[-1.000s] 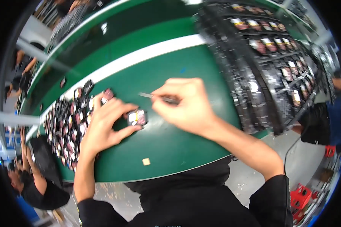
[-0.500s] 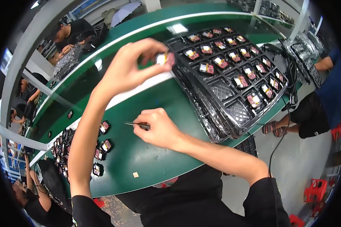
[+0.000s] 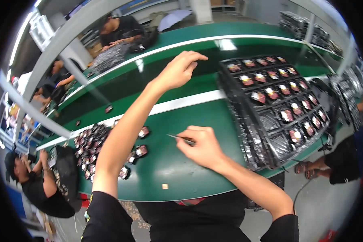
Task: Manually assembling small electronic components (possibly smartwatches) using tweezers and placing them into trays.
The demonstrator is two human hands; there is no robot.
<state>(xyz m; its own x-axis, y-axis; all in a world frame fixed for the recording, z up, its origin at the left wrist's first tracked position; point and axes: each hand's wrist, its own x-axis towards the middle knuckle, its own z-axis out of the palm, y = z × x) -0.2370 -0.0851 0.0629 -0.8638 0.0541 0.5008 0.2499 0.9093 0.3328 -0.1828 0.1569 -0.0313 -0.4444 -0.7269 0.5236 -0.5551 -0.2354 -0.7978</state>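
My left hand (image 3: pixel 177 71) hangs over the far side of the green bench, fingers stretched out and nothing in them. Left of the black plastic tray (image 3: pixel 279 146), it is apart from it. Small black parts with pink and white faces (image 3: pixel 286 115) fill most tray pockets; a couple of near-left pockets are bare. Above the middle of the bench, my right hand (image 3: pixel 201 147) grips a pair of tweezers (image 3: pixel 174 136), tips pointing left. Several loose parts of the same kind (image 3: pixel 141 151) lie by my left forearm, beside a dense pile of them (image 3: pixel 88 147).
More trays wrapped in plastic (image 3: pixel 246 145) are stacked under the filled one. A small tan square (image 3: pixel 165 186) lies near the bench's front edge. A white rail (image 3: pixel 185 101) runs behind the bench (image 3: pixel 189 173). Co-workers sit at far left; a person stands at right.
My left hand has let go of the small part, and the tray's far-left corner pocket now holds one. That hand has drawn away from the tray. My right hand keeps the tweezers.
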